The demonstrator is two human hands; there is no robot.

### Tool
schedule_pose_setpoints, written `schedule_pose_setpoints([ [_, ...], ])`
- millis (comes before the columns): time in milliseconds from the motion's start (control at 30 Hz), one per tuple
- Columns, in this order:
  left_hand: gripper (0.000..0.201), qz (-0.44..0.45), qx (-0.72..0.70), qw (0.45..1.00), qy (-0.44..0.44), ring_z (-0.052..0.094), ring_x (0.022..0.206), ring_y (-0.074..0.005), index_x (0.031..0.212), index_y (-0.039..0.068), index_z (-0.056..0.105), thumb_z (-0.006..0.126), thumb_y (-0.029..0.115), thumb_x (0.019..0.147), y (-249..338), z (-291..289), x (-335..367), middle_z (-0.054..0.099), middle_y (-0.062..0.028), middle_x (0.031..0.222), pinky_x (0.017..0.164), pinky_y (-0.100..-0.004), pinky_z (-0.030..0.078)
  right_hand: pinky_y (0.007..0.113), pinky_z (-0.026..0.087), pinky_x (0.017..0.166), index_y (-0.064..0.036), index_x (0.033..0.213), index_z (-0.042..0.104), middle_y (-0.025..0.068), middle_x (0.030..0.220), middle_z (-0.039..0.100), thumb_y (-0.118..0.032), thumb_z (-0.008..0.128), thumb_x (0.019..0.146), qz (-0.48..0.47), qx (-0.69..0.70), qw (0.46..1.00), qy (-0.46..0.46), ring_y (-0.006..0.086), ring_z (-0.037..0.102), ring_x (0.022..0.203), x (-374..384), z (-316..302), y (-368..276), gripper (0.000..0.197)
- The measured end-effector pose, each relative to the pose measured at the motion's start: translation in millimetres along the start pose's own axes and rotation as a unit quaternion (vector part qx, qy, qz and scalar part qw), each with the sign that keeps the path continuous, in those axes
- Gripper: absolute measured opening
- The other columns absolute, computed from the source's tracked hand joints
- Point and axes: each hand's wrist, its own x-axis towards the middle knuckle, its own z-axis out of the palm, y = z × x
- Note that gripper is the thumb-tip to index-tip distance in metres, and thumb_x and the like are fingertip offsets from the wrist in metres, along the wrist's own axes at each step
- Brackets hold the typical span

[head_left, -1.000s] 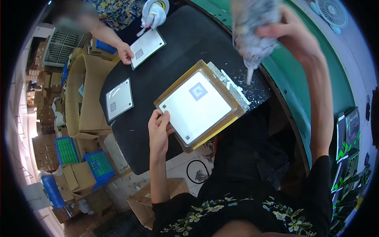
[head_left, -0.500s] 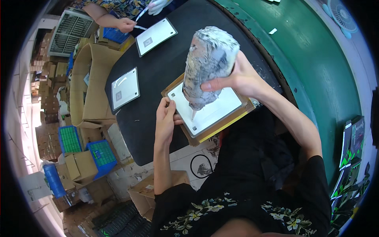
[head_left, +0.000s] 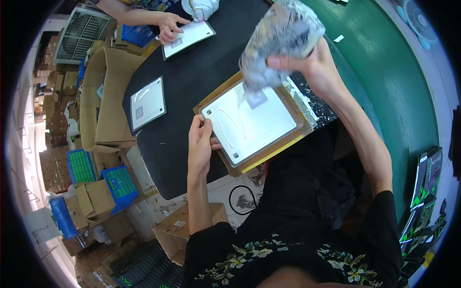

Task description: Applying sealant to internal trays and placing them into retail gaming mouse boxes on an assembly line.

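— Talk me through it: what are you gripping up there?

— I'm squeezing a soft, crumpled silvery-grey bag (head_left: 281, 41) in my right hand (head_left: 314, 65), fingers clenched round its lower half, nozzle end pointing down at the flat white square panel (head_left: 249, 122). A thin pale bead is curving across the panel's face.

— How is the bag behaving?

— Judging by the creases, it's pliable and fairly full, so I'm guessing it sags and shifts under pressure. I'd be taking it low, near the nozzle, for steadiness; its filmy skin looks smeared and could be slippery.

— And the panel?

— It's looking thin, stiff and light, sitting in a brown cardboard tray (head_left: 283, 144) on the rounded black worktable (head_left: 192, 86), right in front of me. My left hand (head_left: 200, 144) is pressing flat on its near-left edge, fingers spread, pinning rather than gripping. I'd be holding it by the rim only, since the face is wet.

— Anything else around?

— A second white panel (head_left: 148, 103) is lying further left on the table, well apart. Beyond it, another person's hand (head_left: 169, 26) is resting on a third white panel (head_left: 188, 38). Open cardboard boxes (head_left: 98, 108) and blue plastic crates (head_left: 120, 185) are crowding the floor to my left.
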Motion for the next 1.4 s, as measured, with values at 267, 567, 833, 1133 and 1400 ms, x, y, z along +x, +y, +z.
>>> schedule_pose_setpoints([
  [267, 0.017, -0.002, -0.015, 1.000, 0.012, 0.059, 0.061, -0.0006, 0.110, 0.006, 0.047, 0.038, 0.021, 0.107, -1.0, -0.1, -2.0, 0.060, -0.0005, 0.077, 0.053, -0.0150, 0.049, 0.033, 0.052, 0.090, 0.0027, 0.112, 0.064, 0.0099, 0.103, 0.071, -0.002, 0.082, 0.073, -0.055, 0.035, 0.998, 0.018, 0.0185, 0.068, 0.095, -21.6, -10.9, -6.1, 0.043],
  [567, 0.051, 0.004, -0.006, 1.000, 0.026, 0.064, 0.076, -0.0041, 0.152, 0.007, 0.023, 0.041, 0.018, 0.105, -1.3, 8.1, -12.2, 0.066, -0.0051, 0.096, 0.062, -0.0181, 0.053, 0.033, 0.051, 0.092, 0.0032, 0.117, 0.061, 0.0110, 0.107, 0.070, -0.002, 0.082, 0.071, -0.045, -0.017, 0.998, 0.035, 0.0189, 0.067, 0.097, -30.9, -49.8, -16.4, 0.050],
  [833, 0.055, 0.017, -0.017, 1.000, -0.005, 0.060, 0.071, -0.0020, 0.155, 0.011, 0.017, 0.041, 0.016, 0.106, 5.0, 18.8, -8.0, 0.065, -0.0037, 0.102, 0.059, -0.0185, 0.051, 0.035, 0.050, 0.094, 0.0032, 0.119, 0.059, 0.0132, 0.108, 0.068, -0.024, 0.073, 0.082, 0.020, 0.029, 0.993, 0.111, 0.0196, 0.067, 0.101, 6.5, -78.7, -11.5, 0.048],
  [1133, 0.064, 0.046, -0.070, 0.995, -0.060, 0.060, 0.082, -0.0052, 0.155, 0.011, 0.016, 0.050, 0.010, 0.101, -9.1, -2.7, -5.2, 0.058, -0.0052, 0.126, 0.061, -0.0172, 0.047, 0.043, 0.049, 0.097, 0.0055, 0.133, 0.047, 0.0287, 0.121, 0.059, -0.058, 0.070, 0.077, 0.178, -0.424, 0.884, -0.088, 0.0394, 0.063, 0.107, 63.7, -88.8, 71.5, 0.088],
  [1400, 0.063, 0.093, -0.060, 0.993, -0.048, 0.061, 0.077, -0.0091, 0.153, 0.008, 0.017, 0.049, 0.005, 0.099, -8.1, 12.9, -7.3, 0.059, -0.0099, 0.116, 0.058, -0.0207, 0.050, 0.053, 0.036, 0.106, -0.0067, 0.112, 0.068, 0.0216, 0.141, 0.045, -0.037, 0.060, 0.087, -0.030, -0.754, 0.636, 0.164, 0.0395, 0.037, 0.136, 170.6, -228.6, 53.9, 0.040],
])
